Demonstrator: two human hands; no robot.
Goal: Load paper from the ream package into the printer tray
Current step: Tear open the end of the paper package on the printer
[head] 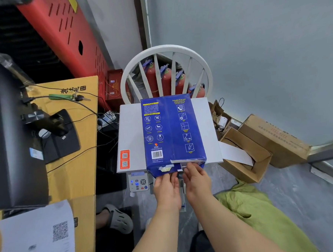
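Observation:
A blue ream package (172,129) lies lengthwise on the flat white lid of the printer (129,139). Its near end hangs over the printer's front edge, where the wrapper is torn and white paper shows. My left hand (168,187) pinches the lower left part of that end flap. My right hand (196,179) has its fingertips on the torn flap at the right part of the same end. The printer's control panel (138,181) with a small screen and buttons sticks out below the lid. The printer tray is hidden under the lid and my hands.
A white chair (164,54) stands behind the printer, with red fire extinguishers (165,81) past it. Open cardboard boxes (246,154) lie to the right, a green cloth (263,217) on the floor. A yellow carton (74,146) with a monitor stand and cables is at left.

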